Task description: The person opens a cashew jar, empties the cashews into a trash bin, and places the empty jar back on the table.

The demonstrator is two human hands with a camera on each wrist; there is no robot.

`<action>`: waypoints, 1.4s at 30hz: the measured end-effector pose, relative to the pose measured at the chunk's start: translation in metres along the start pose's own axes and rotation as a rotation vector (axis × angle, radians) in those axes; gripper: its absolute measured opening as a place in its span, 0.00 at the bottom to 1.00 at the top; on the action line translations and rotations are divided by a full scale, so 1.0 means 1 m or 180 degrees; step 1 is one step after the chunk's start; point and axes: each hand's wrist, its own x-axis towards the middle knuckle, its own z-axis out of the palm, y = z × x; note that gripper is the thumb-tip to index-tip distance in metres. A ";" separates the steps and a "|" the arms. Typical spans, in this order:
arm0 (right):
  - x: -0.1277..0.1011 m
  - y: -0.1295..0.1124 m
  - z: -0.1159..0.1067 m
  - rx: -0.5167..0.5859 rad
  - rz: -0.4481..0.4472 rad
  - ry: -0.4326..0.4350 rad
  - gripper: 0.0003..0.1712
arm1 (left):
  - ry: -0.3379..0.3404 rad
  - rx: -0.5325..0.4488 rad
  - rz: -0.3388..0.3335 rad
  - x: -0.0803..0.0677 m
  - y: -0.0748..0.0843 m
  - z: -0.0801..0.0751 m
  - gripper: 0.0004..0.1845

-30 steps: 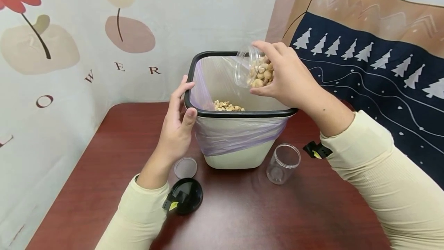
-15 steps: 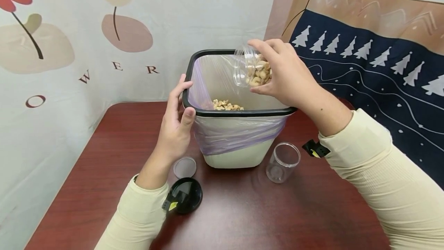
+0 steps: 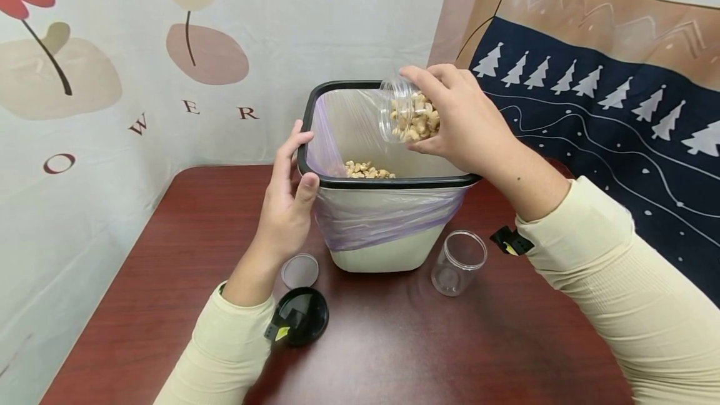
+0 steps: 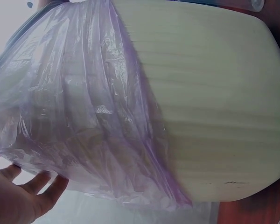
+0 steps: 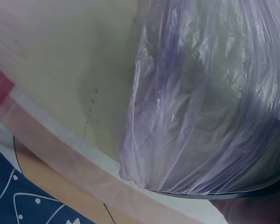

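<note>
A clear jar (image 3: 413, 116) of cashews lies tipped on its side over the bin, its mouth pointing left. My right hand (image 3: 455, 114) grips it round the base end, thumb below and fingers above. Beneath is a pale trash bin (image 3: 378, 260) with a black rim and a purple-tinted liner (image 3: 388, 220) folded down outside. A heap of cashews (image 3: 367, 170) shows inside it. My left hand (image 3: 288, 199) rests against the bin's left corner, thumb at the front and a fingertip at the rim; several fingers (image 4: 49, 189) lie along the liner in the left wrist view.
An uncapped, see-through jar (image 3: 458, 264) stands on the red-brown table (image 3: 394, 349), right of the bin. By my left wrist lie a black lid (image 3: 306, 317) and a thin clear disc (image 3: 300, 272). Printed cloths (image 3: 337, 17) hang behind.
The cashews in the jar have slid left toward its mouth, and the jar is tipped slightly further. My left hand stays at the bin's rim.
</note>
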 end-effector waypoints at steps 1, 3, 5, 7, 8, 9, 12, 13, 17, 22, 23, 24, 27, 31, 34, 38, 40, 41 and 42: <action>0.000 0.000 0.000 -0.0009 -0.0006 -0.0004 0.55 | -0.0002 0.0001 -0.0003 0.000 0.000 0.000 0.48; 0.000 0.000 0.000 -0.0039 -0.0012 -0.0013 0.55 | -0.0003 0.0014 -0.0005 0.000 0.000 0.000 0.48; 0.001 0.000 0.000 -0.0076 -0.0014 -0.0016 0.55 | -0.0003 0.0032 -0.0003 0.001 0.000 0.000 0.48; 0.001 -0.001 0.000 -0.0116 -0.0021 -0.0006 0.55 | -0.0002 0.0051 0.0005 0.001 0.000 -0.001 0.48; 0.001 -0.001 0.000 -0.0138 -0.0026 0.0001 0.55 | 0.0000 0.0058 0.0010 0.001 -0.001 -0.001 0.48; 0.001 -0.001 0.000 -0.0150 -0.0033 0.0010 0.55 | 0.0000 0.0062 0.0013 0.001 -0.001 -0.001 0.48; 0.001 -0.001 0.000 -0.0177 -0.0060 0.0031 0.55 | 0.0000 0.0064 0.0011 0.001 -0.001 -0.001 0.47; 0.001 -0.001 0.000 -0.0180 -0.0074 0.0036 0.55 | 0.0000 0.0064 0.0008 0.001 -0.001 -0.001 0.47; 0.002 -0.001 -0.001 -0.0191 -0.0139 0.0050 0.54 | 0.0001 0.0057 -0.0003 0.002 0.000 -0.001 0.47; 0.002 -0.001 -0.001 -0.0241 -0.0227 0.0062 0.53 | 0.0001 0.0046 0.0008 0.002 0.000 -0.001 0.47; 0.002 -0.001 -0.001 -0.0251 -0.0238 0.0061 0.53 | 0.0003 0.0045 0.0012 0.002 0.000 -0.001 0.47; 0.002 -0.001 -0.001 -0.0260 -0.0250 0.0060 0.53 | 0.0003 0.0046 0.0017 0.002 -0.001 -0.001 0.48; 0.002 -0.001 -0.001 -0.0283 -0.0255 0.0049 0.53 | 0.0006 0.0043 0.0018 0.002 -0.001 -0.001 0.48; 0.003 -0.001 0.000 -0.0287 -0.0253 0.0034 0.54 | 0.0004 0.0037 0.0016 0.002 -0.001 -0.001 0.48; 0.003 -0.002 0.000 -0.0278 -0.0253 0.0033 0.54 | 0.0001 0.0032 0.0011 0.002 -0.002 -0.001 0.48; 0.003 -0.001 0.001 -0.0270 -0.0264 0.0051 0.54 | 0.0006 0.0064 0.0008 0.002 -0.003 -0.002 0.47; 0.003 -0.001 0.001 -0.0268 -0.0273 0.0065 0.54 | 0.0010 0.0079 0.0006 0.002 -0.003 -0.002 0.47; 0.003 -0.001 0.001 -0.0266 -0.0278 0.0073 0.54 | 0.0012 0.0084 0.0009 0.002 -0.003 -0.002 0.47; 0.003 -0.001 0.001 -0.0266 -0.0281 0.0079 0.54 | 0.0015 0.0081 0.0007 0.002 -0.002 -0.002 0.47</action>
